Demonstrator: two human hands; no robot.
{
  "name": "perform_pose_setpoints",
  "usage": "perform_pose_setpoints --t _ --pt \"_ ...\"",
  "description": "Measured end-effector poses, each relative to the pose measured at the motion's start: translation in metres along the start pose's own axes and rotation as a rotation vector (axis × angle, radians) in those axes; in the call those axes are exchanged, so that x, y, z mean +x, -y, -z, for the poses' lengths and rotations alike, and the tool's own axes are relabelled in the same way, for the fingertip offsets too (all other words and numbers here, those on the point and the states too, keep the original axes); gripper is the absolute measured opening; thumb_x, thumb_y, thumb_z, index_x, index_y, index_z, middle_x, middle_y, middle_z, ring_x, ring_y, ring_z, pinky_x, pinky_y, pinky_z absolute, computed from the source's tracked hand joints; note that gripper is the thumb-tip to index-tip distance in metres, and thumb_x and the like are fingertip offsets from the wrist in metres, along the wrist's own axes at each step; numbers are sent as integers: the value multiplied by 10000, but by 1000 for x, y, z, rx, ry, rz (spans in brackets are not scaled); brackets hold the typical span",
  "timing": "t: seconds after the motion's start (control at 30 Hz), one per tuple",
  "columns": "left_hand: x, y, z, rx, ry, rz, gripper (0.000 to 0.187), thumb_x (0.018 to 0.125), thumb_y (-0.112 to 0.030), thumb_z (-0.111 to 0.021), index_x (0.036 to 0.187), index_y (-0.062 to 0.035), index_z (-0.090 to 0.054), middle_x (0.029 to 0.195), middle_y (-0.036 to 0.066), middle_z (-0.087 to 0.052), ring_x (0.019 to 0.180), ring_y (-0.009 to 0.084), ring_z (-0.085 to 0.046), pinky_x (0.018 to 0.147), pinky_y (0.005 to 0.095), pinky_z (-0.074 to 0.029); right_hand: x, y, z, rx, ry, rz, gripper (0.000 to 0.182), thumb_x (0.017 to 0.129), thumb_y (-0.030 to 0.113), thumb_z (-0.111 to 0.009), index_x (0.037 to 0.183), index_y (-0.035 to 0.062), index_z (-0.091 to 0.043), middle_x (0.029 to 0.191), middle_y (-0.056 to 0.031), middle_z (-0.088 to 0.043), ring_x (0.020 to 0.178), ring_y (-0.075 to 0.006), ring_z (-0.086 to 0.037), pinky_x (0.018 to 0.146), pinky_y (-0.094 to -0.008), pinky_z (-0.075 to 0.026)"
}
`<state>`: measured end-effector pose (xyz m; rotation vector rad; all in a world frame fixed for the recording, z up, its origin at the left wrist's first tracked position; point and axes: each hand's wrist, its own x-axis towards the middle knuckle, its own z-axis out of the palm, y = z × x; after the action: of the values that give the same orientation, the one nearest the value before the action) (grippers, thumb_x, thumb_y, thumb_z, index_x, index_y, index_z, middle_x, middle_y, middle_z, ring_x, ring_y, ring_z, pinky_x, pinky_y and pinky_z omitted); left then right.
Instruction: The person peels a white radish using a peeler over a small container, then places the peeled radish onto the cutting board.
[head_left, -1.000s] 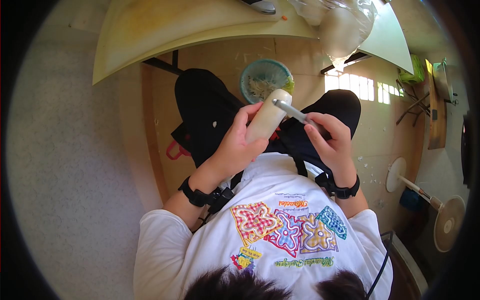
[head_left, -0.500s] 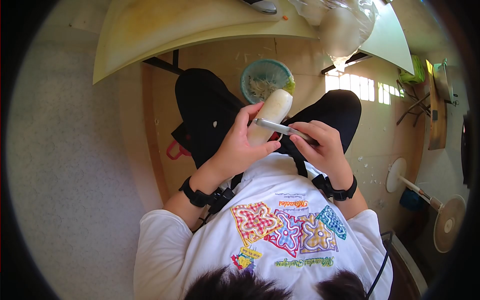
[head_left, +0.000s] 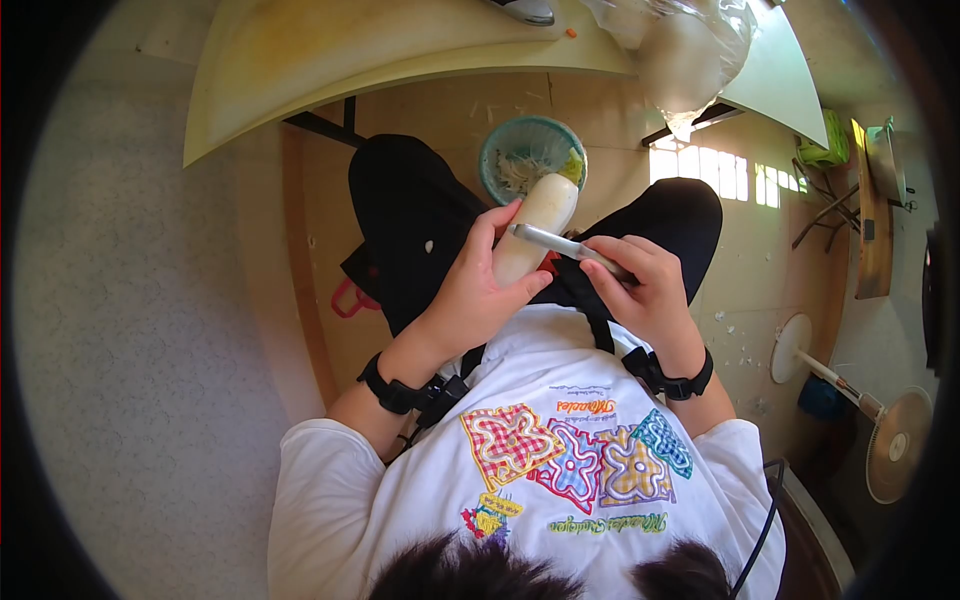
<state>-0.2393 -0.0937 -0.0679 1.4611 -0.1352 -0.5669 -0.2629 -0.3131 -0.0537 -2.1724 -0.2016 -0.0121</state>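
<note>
Fingers of the left hand [head_left: 474,284] curl round the near part of a white radish [head_left: 548,206], those of the right hand [head_left: 648,283] grip a peeler [head_left: 544,239] laid across it; peeling seems in hand, and the next stroke calls for light, even pressure, the radish pointing between the knees [head_left: 392,168] toward a basin [head_left: 525,133] of pale shreds [head_left: 516,173]

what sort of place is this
Probably a room in a home, perhaps used for food preparation: there is a standing fan, a table, and a blue-green bin holding pale scraps on the floor.
</note>
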Motion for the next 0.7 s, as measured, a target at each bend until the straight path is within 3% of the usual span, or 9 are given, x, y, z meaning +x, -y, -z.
perform_pose_setpoints --t 0.23,0.33,0.57,0.7 --pt "0 8 2 -95 20 10 658 891 4 -648 1440 -6 -287 1373 110 -443 1293 180 -446 1082 342 -386 2 1 0 0 -41 -3 175 823 103 -747 981 34 -717 679 -87 -592 516 -181 -528 474 -291 -403" --pt "1 9 3 12 9 -51 680 892 -5 -663 1439 23 -261 1277 136 -479 1149 161 -538 1003 321 -448 3 1 0 -27 -55 -14 173 821 103 -749 978 37 -719 679 -86 -594 516 -183 -528 475 -291 -405" --pt "-1 -3 1 68 4 -32 654 899 -2 -648 1431 24 -268 1275 131 -480 1154 158 -528 1010 314 -439 5 1 0 -26 -83 20 156 825 105 -748 964 40 -719 677 -83 -598 520 -174 -535 482 -283 -411" --pt "-2 -2 2 -38 -4 76 672 881 -51 -684 1439 -16 -311 1337 114 -458 1240 167 -461 1044 314 -398 7 -7 2 -55 -121 -21 147 835 108 -744 957 30 -716 680 -88 -607 533 -172 -552 498 -281 -422"
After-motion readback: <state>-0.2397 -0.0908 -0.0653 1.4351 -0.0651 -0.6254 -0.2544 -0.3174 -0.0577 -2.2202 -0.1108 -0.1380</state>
